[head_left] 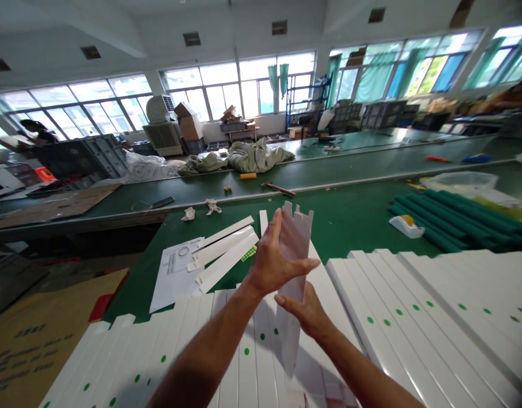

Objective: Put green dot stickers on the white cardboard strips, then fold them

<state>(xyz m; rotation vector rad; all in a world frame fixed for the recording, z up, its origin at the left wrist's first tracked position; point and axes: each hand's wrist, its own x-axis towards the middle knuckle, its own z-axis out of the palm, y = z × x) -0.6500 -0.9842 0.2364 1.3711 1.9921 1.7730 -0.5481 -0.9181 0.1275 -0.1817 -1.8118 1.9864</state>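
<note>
I hold a long, narrow white carton (295,238) upright and slightly tilted over the green table (350,221); its notched flaps stand open at the top. My left hand (273,262) clasps its upper half, thumb up the left edge and fingers across the front. Below it, my right hand (307,313) grips the carton's lower half from the right side. The carton's bottom end hangs just above rows of flat white cartons with green dots (252,362).
More flat dotted cartons (435,306) are stacked at right. Green foam tubes (452,218) and a white tape dispenser (407,225) lie beyond them. Loose white strips (227,252) and a printed sheet (176,272) lie to the left. A hammer (278,188) and sacks (255,156) sit farther back.
</note>
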